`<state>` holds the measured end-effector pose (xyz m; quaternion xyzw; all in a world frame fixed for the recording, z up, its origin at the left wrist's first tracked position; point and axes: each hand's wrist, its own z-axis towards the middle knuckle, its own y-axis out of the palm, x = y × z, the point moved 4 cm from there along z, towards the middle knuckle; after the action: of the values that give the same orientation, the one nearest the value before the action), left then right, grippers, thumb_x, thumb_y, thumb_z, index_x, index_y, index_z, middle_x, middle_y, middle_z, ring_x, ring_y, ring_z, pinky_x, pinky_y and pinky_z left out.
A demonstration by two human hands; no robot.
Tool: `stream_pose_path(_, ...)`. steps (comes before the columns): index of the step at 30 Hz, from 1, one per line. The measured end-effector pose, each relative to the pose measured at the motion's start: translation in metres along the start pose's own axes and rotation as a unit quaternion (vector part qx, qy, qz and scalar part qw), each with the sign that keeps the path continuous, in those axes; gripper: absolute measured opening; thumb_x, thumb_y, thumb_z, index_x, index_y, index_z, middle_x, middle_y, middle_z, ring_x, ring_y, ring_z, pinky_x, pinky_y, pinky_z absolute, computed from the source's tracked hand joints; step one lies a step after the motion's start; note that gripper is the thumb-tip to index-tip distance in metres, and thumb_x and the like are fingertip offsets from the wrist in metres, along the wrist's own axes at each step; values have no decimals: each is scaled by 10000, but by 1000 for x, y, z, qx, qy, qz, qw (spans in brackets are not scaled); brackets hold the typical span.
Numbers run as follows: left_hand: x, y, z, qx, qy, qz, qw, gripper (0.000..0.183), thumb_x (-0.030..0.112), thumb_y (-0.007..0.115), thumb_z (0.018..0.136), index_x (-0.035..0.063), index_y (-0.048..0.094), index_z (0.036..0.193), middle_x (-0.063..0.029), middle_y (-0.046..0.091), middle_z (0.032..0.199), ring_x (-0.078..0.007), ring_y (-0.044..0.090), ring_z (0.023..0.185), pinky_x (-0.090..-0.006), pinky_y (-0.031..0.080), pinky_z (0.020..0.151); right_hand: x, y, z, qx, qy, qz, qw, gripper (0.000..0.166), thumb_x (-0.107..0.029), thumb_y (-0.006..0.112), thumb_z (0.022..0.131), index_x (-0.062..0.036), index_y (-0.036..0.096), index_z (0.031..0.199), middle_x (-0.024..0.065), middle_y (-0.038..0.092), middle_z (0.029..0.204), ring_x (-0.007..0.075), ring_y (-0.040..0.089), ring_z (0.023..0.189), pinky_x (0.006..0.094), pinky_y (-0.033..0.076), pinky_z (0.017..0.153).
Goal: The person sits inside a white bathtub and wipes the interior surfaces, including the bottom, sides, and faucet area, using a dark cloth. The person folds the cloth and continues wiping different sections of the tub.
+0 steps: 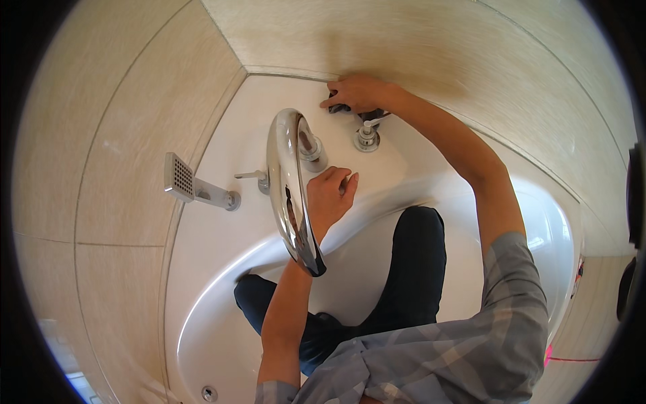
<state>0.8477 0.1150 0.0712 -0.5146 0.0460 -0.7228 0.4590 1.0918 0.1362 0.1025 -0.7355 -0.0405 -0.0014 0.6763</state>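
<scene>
My right hand (361,94) presses a dark cloth (339,107) onto the white tub deck (282,93), close against the tiled wall. Part of the cloth shows again behind a chrome lever handle (367,137). My left hand (330,194) is over the deck's inner edge, beside the big curved chrome spout (287,202); its fingers are curled, and whether they hold anything is not clear. The spout crosses in front of my left wrist.
Left of the spout are a second chrome lever handle (262,181) and a square hand shower (180,178) on its mount. Beige wall tiles (128,187) border the deck. My legs in dark trousers (419,262) are inside the bathtub; a round chrome fitting (209,393) sits at its lower left.
</scene>
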Motion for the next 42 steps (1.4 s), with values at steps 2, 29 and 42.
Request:
stream_pose_path(2,1,1,1,-4,-3,1,1000,127,117,752,856,7,689,858,-82,629,692,-177,579,516,-297,459,503,2,1,-1,28,-17,-5,999,621,-29,658,789,-343,633,1324,38,554,1206,264,574,1105,412,511,878)
stream_pose_path(29,0,2,0,2,0,3,1000,117,85,761,839,0,686,867,-85,627,695,-172,570,503,-291,450,495,12,28,-18,131,-30,93,986,585,-35,656,693,-293,721,1213,24,559,1193,257,531,1116,413,459,955)
stream_pose_path(42,0,2,0,6,-9,2,1000,97,79,748,842,9,680,845,-79,627,689,-182,589,513,-296,465,503,-9,-5,18,78,40,59,994,349,-385,748,820,-43,734,889,173,711,925,383,678,851,463,551,772)
